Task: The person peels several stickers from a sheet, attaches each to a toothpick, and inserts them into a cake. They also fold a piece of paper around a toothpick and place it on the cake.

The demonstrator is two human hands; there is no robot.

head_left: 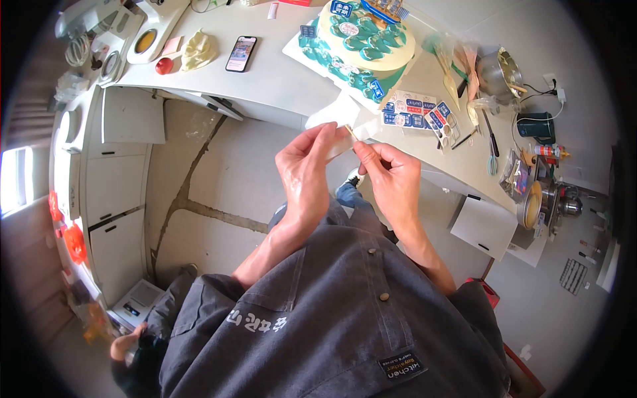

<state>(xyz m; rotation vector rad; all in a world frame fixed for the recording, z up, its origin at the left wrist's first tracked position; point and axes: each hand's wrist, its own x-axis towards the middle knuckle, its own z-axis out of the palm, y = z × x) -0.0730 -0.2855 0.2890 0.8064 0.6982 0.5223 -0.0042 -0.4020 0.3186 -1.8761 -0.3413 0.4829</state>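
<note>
My left hand (306,174) and my right hand (391,174) meet in front of my chest, just below the white counter's edge (279,106). Together their fingertips pinch a small white paper piece on a thin stick (345,136). Beyond them on the counter stands a round cake (365,36) with teal piping and small blue-and-white signs. A sheet of blue, white and red stickers (415,111) lies just past my right hand.
A phone (241,53), a pale crumpled glove (198,50) and a scale (149,36) lie at the counter's left. Scissors (492,156), piping bags (451,66), a metal bowl (501,71) and cups (539,125) crowd the right side. White drawers (113,192) stand at left over grey floor.
</note>
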